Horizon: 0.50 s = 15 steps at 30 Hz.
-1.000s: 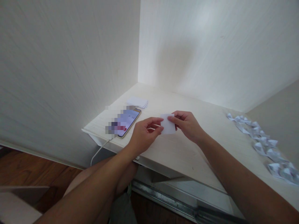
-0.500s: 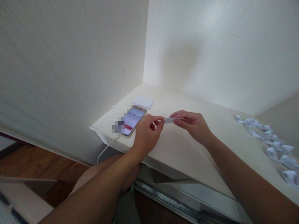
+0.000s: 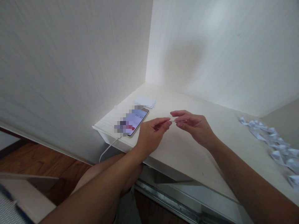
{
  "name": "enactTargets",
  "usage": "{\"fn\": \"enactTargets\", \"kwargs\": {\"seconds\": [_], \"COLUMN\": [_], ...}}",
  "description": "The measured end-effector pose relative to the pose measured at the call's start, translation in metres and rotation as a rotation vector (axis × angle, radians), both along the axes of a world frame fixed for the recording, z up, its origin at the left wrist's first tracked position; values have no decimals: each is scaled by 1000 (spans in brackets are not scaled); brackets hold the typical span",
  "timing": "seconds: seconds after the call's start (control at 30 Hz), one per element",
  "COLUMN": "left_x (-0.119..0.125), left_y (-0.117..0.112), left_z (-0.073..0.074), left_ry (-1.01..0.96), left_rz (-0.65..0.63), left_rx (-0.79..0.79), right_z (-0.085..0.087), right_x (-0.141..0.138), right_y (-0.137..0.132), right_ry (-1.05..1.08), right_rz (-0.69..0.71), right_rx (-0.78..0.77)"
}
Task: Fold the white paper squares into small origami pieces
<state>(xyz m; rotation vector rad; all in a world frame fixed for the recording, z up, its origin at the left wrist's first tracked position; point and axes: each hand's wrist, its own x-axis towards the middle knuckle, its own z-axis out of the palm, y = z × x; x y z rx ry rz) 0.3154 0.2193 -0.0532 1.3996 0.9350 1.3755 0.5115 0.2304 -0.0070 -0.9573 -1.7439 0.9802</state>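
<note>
A small white paper piece [image 3: 175, 121] is held edge-on above the pale wooden shelf [image 3: 187, 146], so only its thin edge shows. My left hand [image 3: 150, 137] pinches its left end with thumb and forefinger. My right hand [image 3: 193, 126] pinches its right end, fingers pressed together. Both hands hover just above the shelf, to the right of a phone [image 3: 135, 121].
The phone lies near the shelf's left edge with a white cable [image 3: 107, 149] hanging off it. A small stack of white paper squares [image 3: 145, 101] sits behind the phone. Several folded white paper pieces [image 3: 271, 140] line the right side. Walls close in behind and to the left.
The paper faced me flat a second ago; it has since been tilted or folded until only its edge shows. Both hands stay pinched on it.
</note>
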Motion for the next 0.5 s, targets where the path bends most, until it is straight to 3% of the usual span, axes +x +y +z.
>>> {"fn": "enactTargets", "kwargs": {"seconds": [0.5], "left_x": [-2], "left_y": [-7], "left_z": [11], "left_ry": [107], "left_rz": [27], "left_rx": [172], "right_z": [1], "right_x": [-2], "right_y": [-3], "right_ry": [30], "right_rz": [37], "right_rx": [-77]}}
